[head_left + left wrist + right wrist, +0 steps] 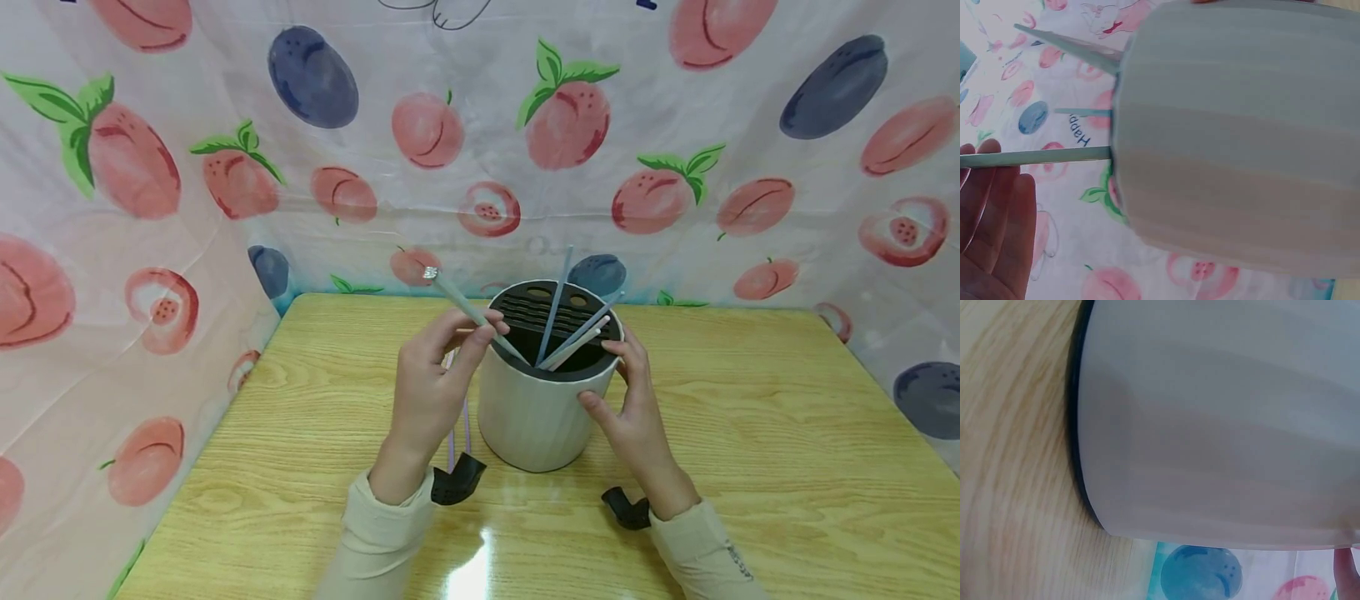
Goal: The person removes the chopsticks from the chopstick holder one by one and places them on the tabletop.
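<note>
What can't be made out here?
Head view, blue sticks: lower ends hidden by the cream slotted holder.
Head view, purple sticks: near ends behind the black wrist camera.
Head view, pale green stick: silvery tip too small to identify.
Right wrist view, right hand: mostly cut off by right edge.

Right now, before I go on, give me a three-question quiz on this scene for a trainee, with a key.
1. Which hand pinches the pale green stick?
2. True or false: the white container lies on its side.
3. What does the right hand grip? a) a purple stick b) the white container c) the backdrop

Key:
1. The left hand.
2. False; it stands upright on the table.
3. b
</note>
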A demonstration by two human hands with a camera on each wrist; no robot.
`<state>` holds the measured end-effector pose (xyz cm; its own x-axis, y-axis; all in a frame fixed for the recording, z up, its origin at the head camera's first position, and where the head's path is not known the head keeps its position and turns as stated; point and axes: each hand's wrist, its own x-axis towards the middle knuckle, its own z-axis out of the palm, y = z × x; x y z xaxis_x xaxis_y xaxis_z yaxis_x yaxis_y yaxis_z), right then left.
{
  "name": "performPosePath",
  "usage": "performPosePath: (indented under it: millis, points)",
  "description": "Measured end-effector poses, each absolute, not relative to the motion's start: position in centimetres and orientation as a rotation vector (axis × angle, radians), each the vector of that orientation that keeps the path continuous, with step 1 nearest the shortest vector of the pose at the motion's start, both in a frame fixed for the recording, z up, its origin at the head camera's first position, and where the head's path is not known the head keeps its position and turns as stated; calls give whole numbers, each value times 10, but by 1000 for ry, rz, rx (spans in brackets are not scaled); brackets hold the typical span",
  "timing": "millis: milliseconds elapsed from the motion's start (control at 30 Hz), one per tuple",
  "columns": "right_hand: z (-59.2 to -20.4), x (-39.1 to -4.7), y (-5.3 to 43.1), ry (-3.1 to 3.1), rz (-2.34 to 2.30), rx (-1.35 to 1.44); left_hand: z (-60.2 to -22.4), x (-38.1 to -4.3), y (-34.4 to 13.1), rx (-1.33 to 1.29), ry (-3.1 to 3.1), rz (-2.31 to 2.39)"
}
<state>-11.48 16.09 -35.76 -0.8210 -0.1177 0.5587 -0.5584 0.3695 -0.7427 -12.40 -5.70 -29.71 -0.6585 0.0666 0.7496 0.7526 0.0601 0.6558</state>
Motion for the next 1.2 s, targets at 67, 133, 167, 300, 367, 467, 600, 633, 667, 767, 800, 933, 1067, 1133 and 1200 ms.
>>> performPosePath:
  millis: [67,133,167,300,367,467,600,633,667,767,800,933,1067,1133,1200]
  points:
    - [-358,-115,161,-2227,1442,583,-292,-120,-59,-809,-1763,-1687]
    - [-358,-115,161,-2233,1440,577,-288,-118,-61,-805,-1718,-1723]
    - [-358,-115,161,-2233,1440,576,-287,-117,-62,-804,-1698,-1739]
    - [-358,-115,161,-2229,1445,579,-285,-117,-67,-809,-1599,-1779]
    - [-358,-115,160,-2224,1445,582,-283,-116,-70,-798,-1560,-1788]
    - [-358,-116,161,-2229,1444,579,-281,-114,-74,-771,-1508,-1802]
    - [-365,-119,164,-2251,1440,557,-276,-110,-77,-737,-1444,-1827]
    - [-367,-121,166,-2257,1439,551,-275,-109,-78,-729,-1427,-1833]
    - [-370,-123,167,-2262,1436,545,-274,-108,-79,-723,-1413,-1835]
    - [-377,-127,171,-2272,1430,536,-272,-106,-81,-700,-1364,-1827]
    - [-379,-128,172,-2274,1428,534,-272,-106,-82,-694,-1345,-1825]
    - [-379,-127,171,-2281,1426,528,-271,-105,-84,-677,-1295,-1817]
    - [-378,-127,170,-2285,1426,520,-272,-105,-85,-684,-1303,-1828]
    - [-380,-127,171,-2286,1422,518,-272,-106,-85,-694,-1313,-1834]
    - [-382,-129,172,-2285,1417,518,-272,-106,-85,-701,-1322,-1836]
